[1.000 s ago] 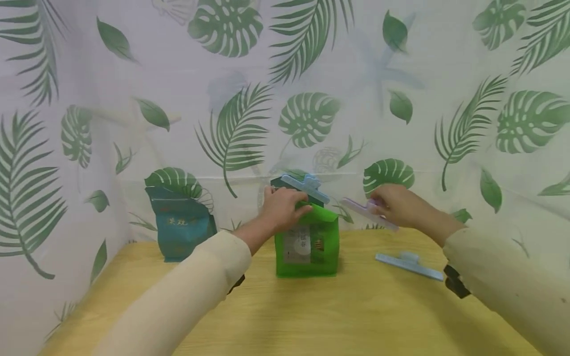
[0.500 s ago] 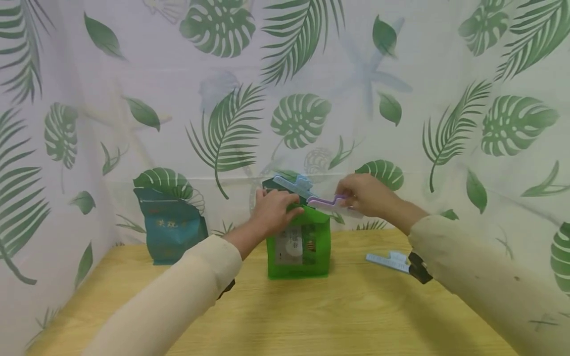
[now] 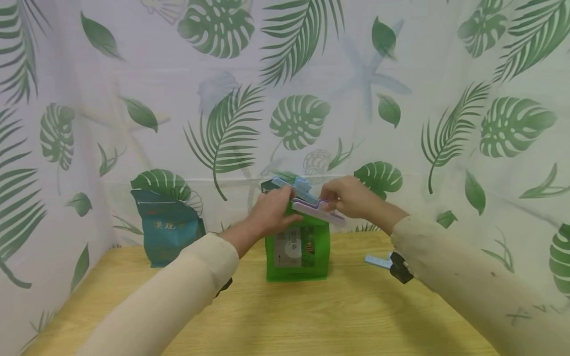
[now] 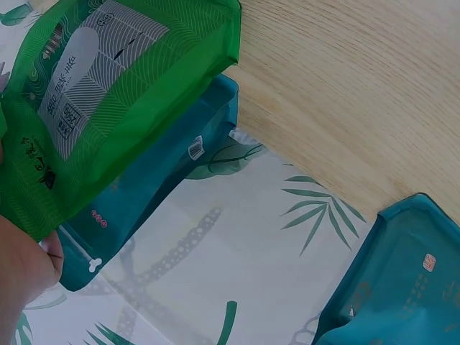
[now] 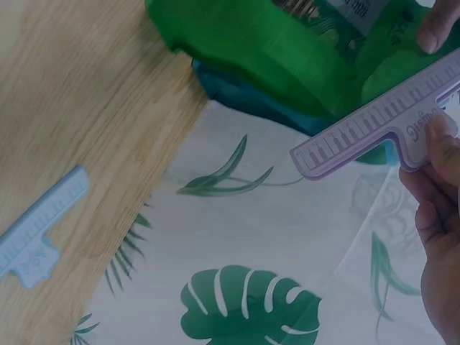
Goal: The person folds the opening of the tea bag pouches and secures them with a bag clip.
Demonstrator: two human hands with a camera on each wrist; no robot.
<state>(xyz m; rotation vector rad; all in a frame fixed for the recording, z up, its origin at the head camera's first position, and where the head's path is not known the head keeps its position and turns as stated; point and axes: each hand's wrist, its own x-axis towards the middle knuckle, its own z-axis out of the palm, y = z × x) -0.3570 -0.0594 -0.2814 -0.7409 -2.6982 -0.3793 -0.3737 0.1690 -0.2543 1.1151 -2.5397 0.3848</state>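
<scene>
The green bag (image 3: 297, 252) stands on the table (image 3: 285, 316) just below the fingers of the left hand (image 3: 272, 211), which holds its top: the thumb lies across the front, and the other fingers are bent over behind. The purple clip (image 3: 311, 211) is just right of that thumb, in front of the bag's upper edge. The right hand (image 3: 349, 198) pinches it by the grip, thumb against fingers, with little gap between. The step in hand looks like bringing this clip to the bag's gathered top; the next move would seem to call for spread clip jaws and a steady left pinch while the edge goes between them.

Behind the left fingers, a blue clip (image 3: 302, 189) sits at the top of a teal bag (image 4: 169, 154), mostly hidden by the green one. Well left of the fingers stands another teal bag (image 3: 166, 230), its lower right partly covered by the left sleeve. Below the right fingers, a second blue clip (image 5: 44, 226) lies on the table, cut off by the right-wrist view. Whether the purple clip's jaws are already parted, I can't fairly tell.
</scene>
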